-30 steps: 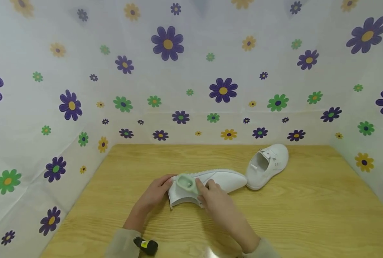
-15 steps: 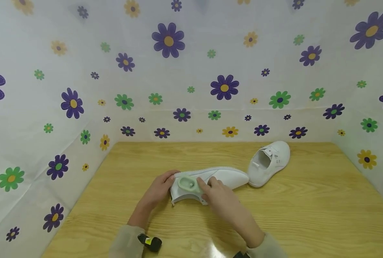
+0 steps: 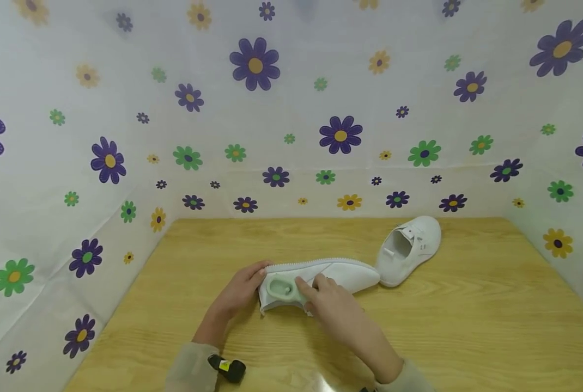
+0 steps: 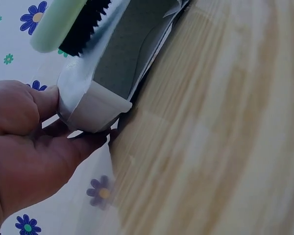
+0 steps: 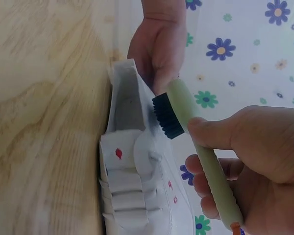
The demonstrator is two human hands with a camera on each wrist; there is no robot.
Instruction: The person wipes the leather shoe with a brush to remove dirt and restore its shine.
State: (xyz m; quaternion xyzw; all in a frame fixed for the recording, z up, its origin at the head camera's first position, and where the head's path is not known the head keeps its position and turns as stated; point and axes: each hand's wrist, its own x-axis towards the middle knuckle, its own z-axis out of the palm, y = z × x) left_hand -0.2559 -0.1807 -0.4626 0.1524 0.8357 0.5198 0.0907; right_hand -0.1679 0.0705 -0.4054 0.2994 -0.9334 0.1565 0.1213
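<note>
A white shoe (image 3: 342, 275) lies on its side on the wooden table, its sole edge toward the back and its opening toward the person. The left hand (image 3: 242, 291) grips the heel end; in the left wrist view, thumb and fingers (image 4: 49, 100) pinch the heel from both sides. In the right hand (image 3: 338, 310) is a pale green scrub brush (image 3: 281, 287), its dark bristles (image 5: 166, 116) facing the shoe's side near the heel. The right wrist view has the thumb along the brush's neck and the fingers curled round its handle (image 5: 218, 183).
A second white shoe (image 3: 410, 249) stands at the back right, close to the toe of the first. Flower-printed white sheeting (image 3: 291, 109) walls the wooden table (image 3: 468, 305) at the back and both sides. Black camera gear (image 3: 230, 369) sits at the left wrist.
The brush has shifted slightly on the shoe's side, toward its opening, with the right hand. The left hand keeps its grip at the heel. The head view has moved a little.
</note>
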